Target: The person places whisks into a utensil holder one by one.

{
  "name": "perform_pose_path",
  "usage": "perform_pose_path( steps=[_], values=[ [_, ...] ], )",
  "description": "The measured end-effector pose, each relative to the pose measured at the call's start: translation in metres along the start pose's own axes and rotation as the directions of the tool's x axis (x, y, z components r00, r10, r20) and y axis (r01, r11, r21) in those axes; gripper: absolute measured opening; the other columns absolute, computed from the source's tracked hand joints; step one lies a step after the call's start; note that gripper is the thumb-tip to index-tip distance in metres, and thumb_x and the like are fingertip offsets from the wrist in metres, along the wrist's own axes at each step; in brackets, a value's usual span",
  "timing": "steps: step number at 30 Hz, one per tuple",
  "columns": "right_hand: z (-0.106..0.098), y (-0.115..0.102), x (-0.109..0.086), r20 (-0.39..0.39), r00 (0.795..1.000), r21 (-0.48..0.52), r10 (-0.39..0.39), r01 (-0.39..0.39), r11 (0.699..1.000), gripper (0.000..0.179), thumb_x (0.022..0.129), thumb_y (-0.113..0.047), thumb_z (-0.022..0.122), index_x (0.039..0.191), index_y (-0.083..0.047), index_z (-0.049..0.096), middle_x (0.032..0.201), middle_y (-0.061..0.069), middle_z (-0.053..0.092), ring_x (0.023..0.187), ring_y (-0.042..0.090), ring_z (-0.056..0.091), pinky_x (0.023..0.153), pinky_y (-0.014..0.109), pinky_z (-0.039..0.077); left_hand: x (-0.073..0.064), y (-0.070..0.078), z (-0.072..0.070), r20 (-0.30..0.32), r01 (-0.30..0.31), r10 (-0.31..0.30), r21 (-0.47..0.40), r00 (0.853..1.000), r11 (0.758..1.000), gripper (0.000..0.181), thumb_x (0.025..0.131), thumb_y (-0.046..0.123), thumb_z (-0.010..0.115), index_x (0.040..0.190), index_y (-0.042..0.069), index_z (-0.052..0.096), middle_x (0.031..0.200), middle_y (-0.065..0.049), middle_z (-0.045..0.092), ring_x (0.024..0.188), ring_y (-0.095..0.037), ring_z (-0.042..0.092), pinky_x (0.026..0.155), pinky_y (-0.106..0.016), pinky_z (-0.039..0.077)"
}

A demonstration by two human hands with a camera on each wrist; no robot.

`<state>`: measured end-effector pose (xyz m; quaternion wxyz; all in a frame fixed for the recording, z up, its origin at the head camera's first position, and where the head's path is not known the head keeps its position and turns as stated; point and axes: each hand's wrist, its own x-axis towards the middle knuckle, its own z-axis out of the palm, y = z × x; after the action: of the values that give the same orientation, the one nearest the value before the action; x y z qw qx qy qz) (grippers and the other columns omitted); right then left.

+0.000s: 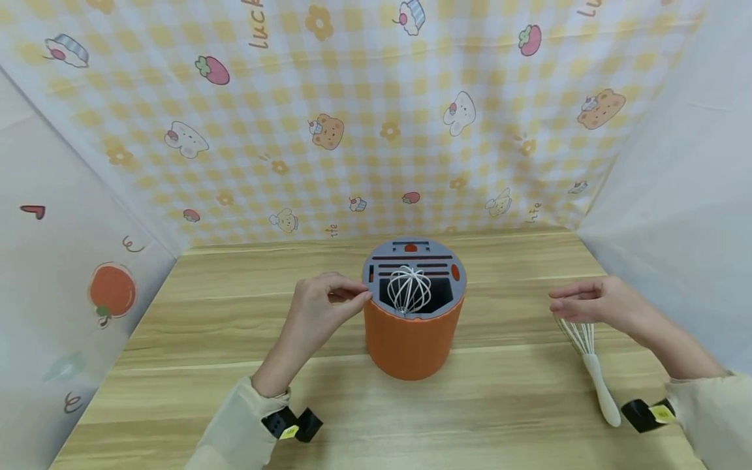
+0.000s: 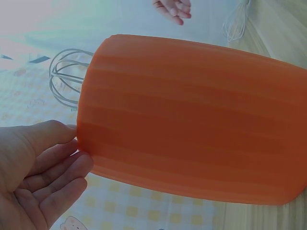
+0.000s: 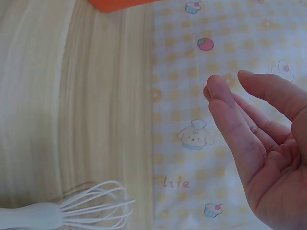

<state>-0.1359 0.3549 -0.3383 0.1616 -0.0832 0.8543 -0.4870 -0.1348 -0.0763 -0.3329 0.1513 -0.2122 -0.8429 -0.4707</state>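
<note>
Orange utensil holder [image 1: 411,349]: rim pinched by fingers of left hand [image 1: 311,308]; judged stiff, best steadied by its wall. White whisk [image 1: 600,385]: laid below relaxed, unladen fingers of right hand [image 1: 608,303]; presumably light, springy-wired, best gripped by its handle.

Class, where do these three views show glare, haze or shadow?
Head: clear, with a pale sheen on the near wooden tabletop; left wrist: whitish haze at upper left, with the orange utensil holder darker against it; right wrist: dimmer, with a faint shadow beside the lying whisk.
</note>
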Motion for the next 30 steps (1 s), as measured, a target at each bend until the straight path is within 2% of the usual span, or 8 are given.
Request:
perform_pose_path(
  steps=[5,8,12,16,19,24,30],
  values=[
    [-0.003,0.02,-0.009,0.0,1.0,0.033,0.007,-0.007,0.999,0.035,0.093,-0.008,0.053,0.117,0.018,0.051,0.095,0.009,0.069,0.084,0.013,0.066,0.071,0.028,0.054,-0.001,0.0,0.003,0.001,-0.005,0.005,-0.003,1.0,1.0,0.005,0.075,0.008,0.075,0.08,0.007,0.073,0.076,0.003,0.066,0.065,-0.003,0.06,0.059,-0.02,0.053],
    [-0.004,0.031,-0.014,0.003,1.0,0.101,0.014,-0.014,0.995,0.024,0.092,-0.006,0.054,0.112,0.004,0.062,0.094,0.005,0.069,0.084,0.014,0.066,0.071,0.027,0.054,-0.001,0.0,0.003,-0.005,-0.009,0.009,-0.002,1.0,1.0,0.005,0.075,0.008,0.075,0.079,0.007,0.073,0.076,0.003,0.067,0.065,-0.003,0.06,0.059,-0.02,0.053],
    [-0.004,0.044,-0.018,0.003,0.999,0.18,0.032,-0.032,0.983,0.019,0.091,-0.004,0.055,0.105,-0.007,0.067,0.093,0.001,0.069,0.084,0.015,0.066,0.072,0.027,0.054,-0.002,0.0,0.003,-0.009,-0.011,0.01,-0.008,1.0,1.0,0.005,0.075,0.007,0.075,0.079,0.007,0.073,0.076,0.002,0.067,0.065,-0.004,0.061,0.059,-0.021,0.053],
    [-0.003,0.054,-0.022,0.0,0.997,0.167,0.074,-0.073,0.983,0.023,0.091,-0.006,0.056,0.11,0.005,0.063,0.093,0.0,0.069,0.085,0.013,0.066,0.073,0.028,0.054,-0.003,0.0,0.002,-0.013,-0.004,0.004,-0.011,1.0,1.0,0.005,0.075,0.008,0.075,0.079,0.008,0.073,0.076,0.003,0.067,0.065,-0.003,0.06,0.059,-0.021,0.053],
    [-0.003,0.062,-0.026,0.005,0.997,0.168,0.071,-0.07,0.983,0.028,0.091,-0.005,0.055,0.112,0.013,0.058,0.094,0.002,0.069,0.085,0.014,0.066,0.073,0.029,0.054,-0.003,0.0,0.002,-0.017,0.0,0.0,-0.014,1.0,1.0,0.005,0.075,0.008,0.075,0.08,0.008,0.074,0.076,0.003,0.067,0.066,-0.003,0.06,0.059,-0.022,0.053],
    [-0.002,0.075,-0.034,0.013,0.998,0.175,0.063,-0.065,0.982,0.028,0.092,-0.003,0.053,0.112,0.015,0.056,0.096,0.004,0.069,0.086,0.016,0.066,0.074,0.03,0.053,-0.004,-0.001,0.001,-0.018,0.0,-0.001,-0.019,1.0,1.0,0.005,0.075,0.008,0.075,0.08,0.008,0.074,0.076,0.004,0.067,0.066,-0.003,0.061,0.06,-0.022,0.053],
    [-0.004,0.089,-0.042,0.067,0.994,0.171,0.086,-0.096,0.98,0.034,0.093,-0.005,0.05,0.116,0.02,0.05,0.099,0.004,0.068,0.089,0.016,0.065,0.075,0.031,0.053,-0.004,-0.002,0.0,-0.022,-0.001,0.001,-0.018,1.0,1.0,0.005,0.075,0.008,0.075,0.08,0.009,0.074,0.077,0.004,0.067,0.067,-0.003,0.061,0.061,-0.022,0.053]
  ],
)
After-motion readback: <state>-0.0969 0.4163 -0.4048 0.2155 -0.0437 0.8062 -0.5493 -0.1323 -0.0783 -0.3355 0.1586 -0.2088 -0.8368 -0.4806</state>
